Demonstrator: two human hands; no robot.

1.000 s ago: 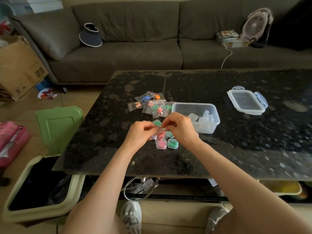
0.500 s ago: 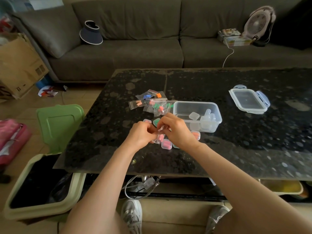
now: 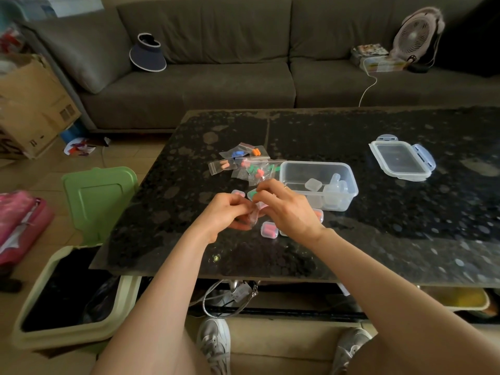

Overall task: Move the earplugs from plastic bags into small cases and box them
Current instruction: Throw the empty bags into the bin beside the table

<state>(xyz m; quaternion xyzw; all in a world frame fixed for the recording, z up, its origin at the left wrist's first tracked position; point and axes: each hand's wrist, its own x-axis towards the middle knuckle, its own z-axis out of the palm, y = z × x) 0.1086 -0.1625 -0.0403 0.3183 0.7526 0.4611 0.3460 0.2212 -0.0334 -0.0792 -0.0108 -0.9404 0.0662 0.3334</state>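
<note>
left hand (image 3: 226, 212) pinching small clear bag (image 3: 255, 212) | right hand (image 3: 286, 209) pinching same bag | above table (image 3: 378, 239), beside tub (image 3: 319, 185)

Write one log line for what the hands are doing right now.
left hand: pinches bag | right hand: pinches same bag | box: open, cases inside | lid: off, lying apart

Your left hand (image 3: 226, 212) and right hand (image 3: 288, 209) meet in front of you, knuckles up, fingers curled, both pinching one small plastic bag (image 3: 255, 213) between them. Both forearms are bare and angle inward from the lower corners, wrists roughly level.
</note>
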